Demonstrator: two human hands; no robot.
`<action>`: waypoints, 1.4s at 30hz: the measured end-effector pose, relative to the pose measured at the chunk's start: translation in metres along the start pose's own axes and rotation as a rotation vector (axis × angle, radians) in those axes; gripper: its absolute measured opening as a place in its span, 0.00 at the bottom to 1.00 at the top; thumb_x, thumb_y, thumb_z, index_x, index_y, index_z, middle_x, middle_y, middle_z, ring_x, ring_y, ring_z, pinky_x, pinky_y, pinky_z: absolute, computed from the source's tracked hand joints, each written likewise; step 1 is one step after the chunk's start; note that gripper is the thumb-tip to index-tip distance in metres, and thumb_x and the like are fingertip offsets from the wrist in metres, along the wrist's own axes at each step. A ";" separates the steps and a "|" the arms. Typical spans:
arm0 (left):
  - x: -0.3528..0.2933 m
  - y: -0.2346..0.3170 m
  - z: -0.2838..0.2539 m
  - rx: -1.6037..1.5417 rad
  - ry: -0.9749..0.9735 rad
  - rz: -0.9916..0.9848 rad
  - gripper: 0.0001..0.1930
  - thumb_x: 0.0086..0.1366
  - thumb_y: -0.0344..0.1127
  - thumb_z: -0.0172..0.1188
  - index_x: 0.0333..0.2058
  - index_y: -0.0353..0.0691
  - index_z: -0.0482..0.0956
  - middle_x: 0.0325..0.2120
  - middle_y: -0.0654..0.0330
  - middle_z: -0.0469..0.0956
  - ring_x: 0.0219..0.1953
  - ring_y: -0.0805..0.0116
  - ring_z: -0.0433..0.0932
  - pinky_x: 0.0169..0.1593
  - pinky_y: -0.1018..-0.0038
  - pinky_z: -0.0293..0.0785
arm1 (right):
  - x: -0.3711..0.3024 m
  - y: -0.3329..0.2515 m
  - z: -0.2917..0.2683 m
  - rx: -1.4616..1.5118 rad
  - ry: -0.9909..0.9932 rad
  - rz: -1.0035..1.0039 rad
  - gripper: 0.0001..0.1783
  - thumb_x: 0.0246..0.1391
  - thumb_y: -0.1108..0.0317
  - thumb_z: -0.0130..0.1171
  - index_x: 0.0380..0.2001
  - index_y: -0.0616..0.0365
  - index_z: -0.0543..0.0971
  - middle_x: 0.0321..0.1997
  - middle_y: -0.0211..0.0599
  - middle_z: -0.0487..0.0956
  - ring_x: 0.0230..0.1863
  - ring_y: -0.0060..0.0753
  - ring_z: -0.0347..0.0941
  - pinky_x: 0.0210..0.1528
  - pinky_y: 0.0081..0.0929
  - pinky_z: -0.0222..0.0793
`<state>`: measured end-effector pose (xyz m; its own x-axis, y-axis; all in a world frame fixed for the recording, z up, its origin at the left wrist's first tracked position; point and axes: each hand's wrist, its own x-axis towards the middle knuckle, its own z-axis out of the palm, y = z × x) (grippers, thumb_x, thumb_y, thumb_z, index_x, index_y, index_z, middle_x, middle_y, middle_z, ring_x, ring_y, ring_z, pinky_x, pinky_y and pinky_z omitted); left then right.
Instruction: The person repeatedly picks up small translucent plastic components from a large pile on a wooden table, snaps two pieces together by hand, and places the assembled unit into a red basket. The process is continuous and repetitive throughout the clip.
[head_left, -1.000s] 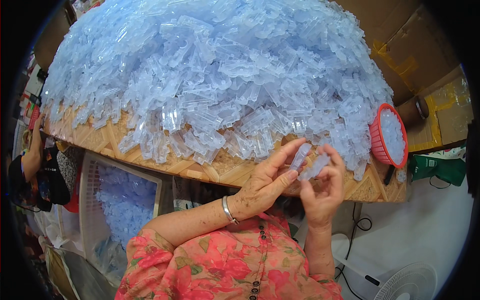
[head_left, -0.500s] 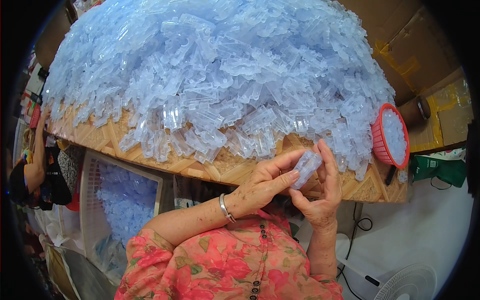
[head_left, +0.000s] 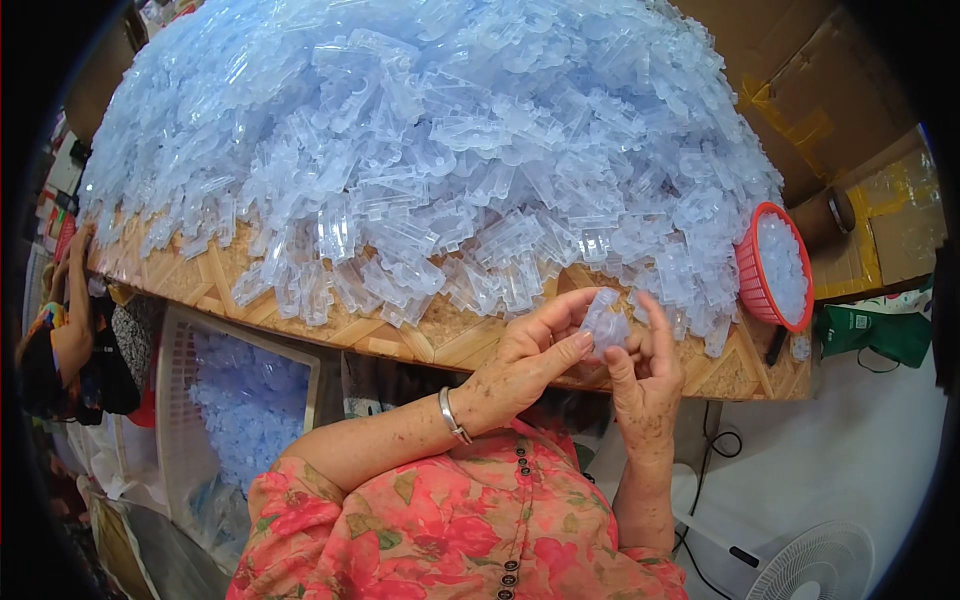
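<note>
Above the table's near edge, my left hand (head_left: 535, 352) pinches a small clear plastic piece (head_left: 606, 325) between thumb and fingers. My right hand (head_left: 648, 380) is just to its right, thumb and fingers apart and curved around that side. The right thumb tip is at the piece's lower edge; whether it touches I cannot tell. Beyond both hands rises a large heap of clear, bluish plastic pieces (head_left: 420, 150), spilling toward the near edge of the wood-patterned table (head_left: 440, 335).
A red basket (head_left: 757, 280) of similar pieces stands at the table's right end. Below left, a pale crate (head_left: 185, 400) holds more. Cardboard (head_left: 820, 90) stands behind at right, with a white fan (head_left: 820, 565) lower right. Another person's arm (head_left: 72, 320) is at far left.
The plastic piece has been turned in my left hand and now shows a shorter, rounder outline. My right thumb and fingers have shifted, with the piece more in the left hand.
</note>
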<state>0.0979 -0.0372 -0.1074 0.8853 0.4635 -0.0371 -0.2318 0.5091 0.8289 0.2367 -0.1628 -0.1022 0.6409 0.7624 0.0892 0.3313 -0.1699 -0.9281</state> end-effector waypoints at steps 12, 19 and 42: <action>0.001 0.005 -0.001 -0.118 0.047 -0.204 0.25 0.76 0.40 0.54 0.67 0.41 0.64 0.57 0.62 0.74 0.55 0.75 0.76 0.53 0.73 0.79 | 0.010 -0.025 -0.019 -0.314 -0.248 -0.404 0.49 0.38 0.65 0.78 0.66 0.57 0.69 0.65 0.45 0.69 0.55 0.41 0.73 0.50 0.35 0.74; 0.001 0.004 -0.006 -0.074 -0.021 -0.207 0.26 0.75 0.43 0.55 0.67 0.41 0.65 0.56 0.64 0.75 0.54 0.76 0.76 0.50 0.75 0.80 | 0.014 -0.027 -0.022 -0.192 -0.376 -0.334 0.49 0.30 0.70 0.80 0.61 0.57 0.70 0.69 0.45 0.65 0.62 0.44 0.72 0.55 0.36 0.76; -0.003 0.006 -0.006 -0.169 -0.182 -0.152 0.32 0.77 0.47 0.50 0.72 0.38 0.56 0.60 0.56 0.72 0.59 0.67 0.74 0.62 0.69 0.71 | 0.005 -0.010 0.009 0.238 -0.087 -0.212 0.50 0.37 0.73 0.81 0.63 0.57 0.63 0.70 0.44 0.66 0.43 0.23 0.78 0.37 0.19 0.80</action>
<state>0.0919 -0.0310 -0.1058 0.9693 0.2427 -0.0402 -0.1414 0.6833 0.7164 0.2302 -0.1510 -0.0956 0.5101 0.8174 0.2675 0.2735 0.1407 -0.9515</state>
